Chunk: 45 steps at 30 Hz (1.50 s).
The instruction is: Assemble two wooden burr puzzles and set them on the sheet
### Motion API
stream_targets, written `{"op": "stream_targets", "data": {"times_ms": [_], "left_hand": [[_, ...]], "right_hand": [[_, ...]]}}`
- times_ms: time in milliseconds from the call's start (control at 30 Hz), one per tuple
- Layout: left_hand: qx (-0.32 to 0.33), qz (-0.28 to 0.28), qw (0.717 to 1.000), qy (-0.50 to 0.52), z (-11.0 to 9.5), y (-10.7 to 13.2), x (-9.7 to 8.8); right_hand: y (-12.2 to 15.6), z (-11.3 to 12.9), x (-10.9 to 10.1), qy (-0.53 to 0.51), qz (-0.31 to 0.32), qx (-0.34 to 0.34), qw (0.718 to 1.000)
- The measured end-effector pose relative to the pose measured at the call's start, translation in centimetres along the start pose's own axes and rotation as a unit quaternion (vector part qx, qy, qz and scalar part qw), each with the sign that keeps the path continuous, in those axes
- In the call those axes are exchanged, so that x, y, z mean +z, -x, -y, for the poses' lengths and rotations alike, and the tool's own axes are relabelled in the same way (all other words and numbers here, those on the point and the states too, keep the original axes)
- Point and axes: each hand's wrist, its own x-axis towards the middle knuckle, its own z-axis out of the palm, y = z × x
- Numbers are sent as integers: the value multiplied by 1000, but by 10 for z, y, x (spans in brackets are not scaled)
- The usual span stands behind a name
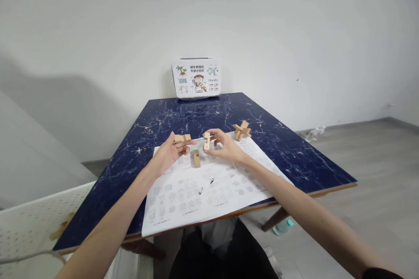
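Observation:
My left hand (pixel 166 155) is closed on a notched wooden puzzle piece (pixel 182 138), held level above the paper. Between the thumb and fingers of my right hand (pixel 225 146) a second notched wooden block (pixel 206 141) stands upright, with a small dark mark near its lower end. A third wooden piece (pixel 196 158), notched on one side, is on the printed sheet (pixel 183 205) between my hands. Beyond my right wrist, an assembled wooden burr puzzle (pixel 242 130) sits at the sheet's far right corner.
The blue marble-patterned table (pixel 278 152) carries a white cartoon-printed box (pixel 196 78) against the wall. At lower left is a white perforated basket (pixel 26 222) with a wooden item (pixel 61 226) inside. A bottle (pixel 283 226) lies on the floor under the table's right side.

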Motion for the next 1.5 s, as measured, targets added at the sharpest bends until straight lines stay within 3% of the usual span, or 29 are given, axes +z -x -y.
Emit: {"op": "stream_targets", "data": {"times_ms": [300, 500, 733, 867, 1067, 1300, 1500], "left_hand": [[-28, -86, 993, 77, -8, -1, 3], [-74, -115, 984, 114, -6, -3, 2], [-47, -66, 995, 65, 1, -2, -4], [-34, -73, 996, 37, 4, -2, -6], [-33, -113, 992, 42, 6, -5, -7], [-53, -86, 993, 55, 11, -7, -12], [-45, -42, 998, 19, 13, -6, -12]], "right_hand": [[2, 6, 1, 69, 14, -8, 998], [4, 1, 7, 115, 38, 3, 993], [4, -1, 7, 192, 49, -17, 980], [4, -3, 7, 202, 53, -33, 977], [6, -1, 7, 154, 53, -31, 986], [4, 5, 6, 65, 17, -34, 997], [2, 8, 3, 63, 7, -62, 996]]}}
